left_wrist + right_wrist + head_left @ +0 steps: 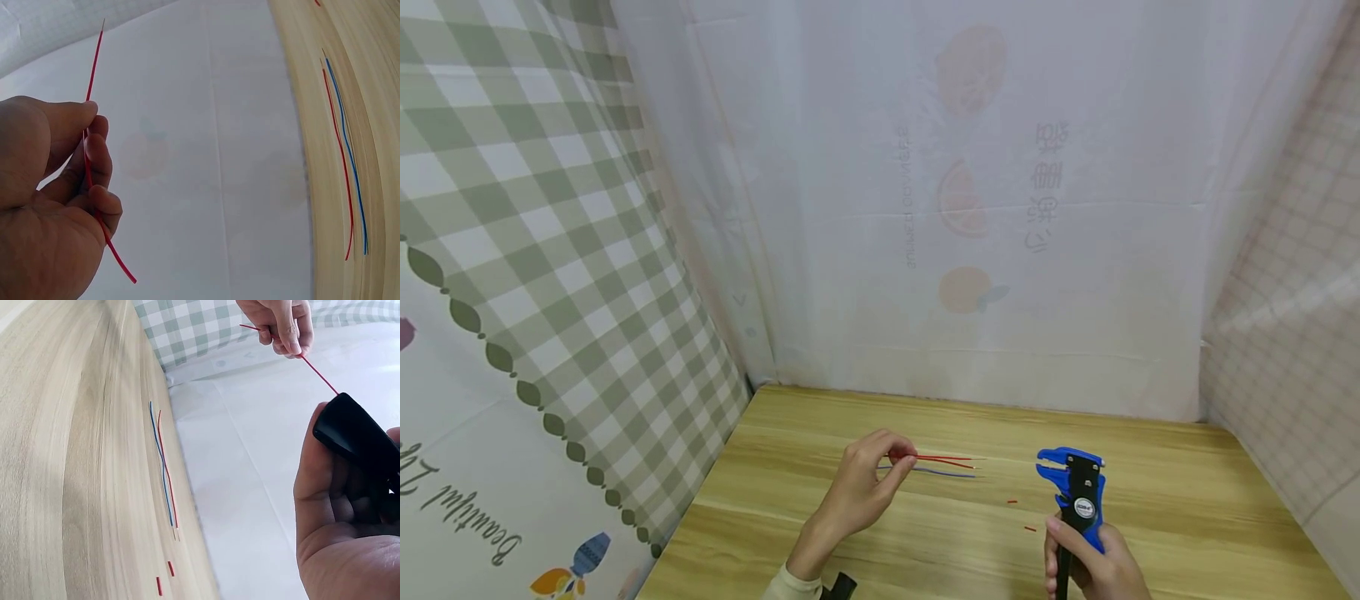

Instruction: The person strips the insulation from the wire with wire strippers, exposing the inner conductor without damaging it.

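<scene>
My left hand (pixel 859 487) pinches a red wire (pixel 95 65) between thumb and fingers, its other fingers curled round the lower length. Thin bare metal shows at this wire's tip. In my right hand (pixel 1097 562) is a blue-and-black wire stripper (pixel 1081 483), held upright by its handles with its jaws apart and facing left. The right wrist view shows its black handle (pixel 359 434) against my fingers. Another red wire (pixel 340 150) and a blue wire (pixel 154 428) lie side by side on the table, both with bare tips, behind my left hand in the head view.
Two short red insulation pieces (pixel 159 585) lie on the wooden table (pixel 1187 500) between my hands. A white curtain (pixel 850 250) hangs along the back edge. Green checked cloth (pixel 587 167) drapes the left side, and pale gridded cloth (pixel 1292 317) hangs at the right.
</scene>
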`<move>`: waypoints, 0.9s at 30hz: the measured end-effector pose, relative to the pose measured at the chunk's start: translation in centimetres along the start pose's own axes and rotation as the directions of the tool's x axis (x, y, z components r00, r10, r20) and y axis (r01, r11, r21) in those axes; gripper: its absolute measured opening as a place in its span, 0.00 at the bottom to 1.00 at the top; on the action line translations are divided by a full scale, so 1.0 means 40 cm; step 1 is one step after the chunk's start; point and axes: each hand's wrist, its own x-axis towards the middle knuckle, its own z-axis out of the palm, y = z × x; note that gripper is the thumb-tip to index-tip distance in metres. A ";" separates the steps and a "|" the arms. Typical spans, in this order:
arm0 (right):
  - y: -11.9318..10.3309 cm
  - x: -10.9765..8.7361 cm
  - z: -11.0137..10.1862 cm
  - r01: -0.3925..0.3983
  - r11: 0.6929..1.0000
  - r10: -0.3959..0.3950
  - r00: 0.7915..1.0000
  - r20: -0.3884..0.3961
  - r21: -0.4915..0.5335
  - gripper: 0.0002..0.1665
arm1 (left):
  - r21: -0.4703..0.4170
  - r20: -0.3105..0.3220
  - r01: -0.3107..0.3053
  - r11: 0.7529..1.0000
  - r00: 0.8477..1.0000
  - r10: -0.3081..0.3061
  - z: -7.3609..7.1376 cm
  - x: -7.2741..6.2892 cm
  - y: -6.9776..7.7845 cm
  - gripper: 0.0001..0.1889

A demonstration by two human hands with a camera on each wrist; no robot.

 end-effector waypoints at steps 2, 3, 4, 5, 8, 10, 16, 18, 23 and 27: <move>-0.001 0.000 -0.004 -0.002 1.000 0.002 1.000 0.010 0.007 0.23 | 0.003 -0.003 0.001 1.000 1.000 -0.001 0.000 -0.001 0.000 0.03; -0.001 -0.001 -0.006 -0.003 1.000 0.003 1.000 0.014 0.013 0.23 | 0.003 -0.004 0.003 1.000 1.000 -0.003 -0.001 -0.002 0.000 0.03; -0.001 -0.001 -0.007 -0.005 1.000 0.004 1.000 0.018 0.019 0.23 | 0.002 -0.003 0.007 1.000 1.000 -0.007 -0.001 -0.002 0.000 0.03; -0.002 -0.001 -0.009 -0.005 1.000 0.004 1.000 0.023 0.025 0.23 | 0.001 -0.002 0.012 1.000 1.000 -0.012 -0.001 -0.003 0.000 0.04; -0.002 -0.001 -0.015 -0.005 0.999 0.004 0.999 0.035 0.035 0.21 | -0.007 0.005 0.030 1.000 1.000 -0.030 0.000 -0.005 0.000 0.04; -0.001 -0.002 -0.019 -0.007 0.999 0.005 0.999 0.043 0.037 0.20 | -0.009 0.008 0.037 0.999 0.999 -0.037 0.001 -0.007 -0.002 0.04; -0.002 -0.001 -0.033 -0.040 0.998 0.039 0.999 0.032 0.042 0.20 | -0.013 0.016 0.048 0.999 0.999 -0.047 0.006 -0.014 -0.012 0.03; -0.002 -0.002 -0.039 -0.040 0.998 0.039 0.999 0.034 0.052 0.21 | -0.011 0.021 0.051 0.999 0.998 -0.051 0.006 -0.015 -0.014 0.03; -0.003 -0.002 -0.052 -0.039 0.998 0.037 0.999 0.041 0.053 0.22 | -0.012 0.029 0.055 0.998 0.998 -0.055 0.009 -0.018 -0.018 0.04; -0.003 -0.003 -0.063 -0.035 0.999 0.035 0.999 0.022 0.010 0.23 | -0.017 0.040 0.067 0.998 0.997 -0.066 0.012 -0.022 -0.024 0.04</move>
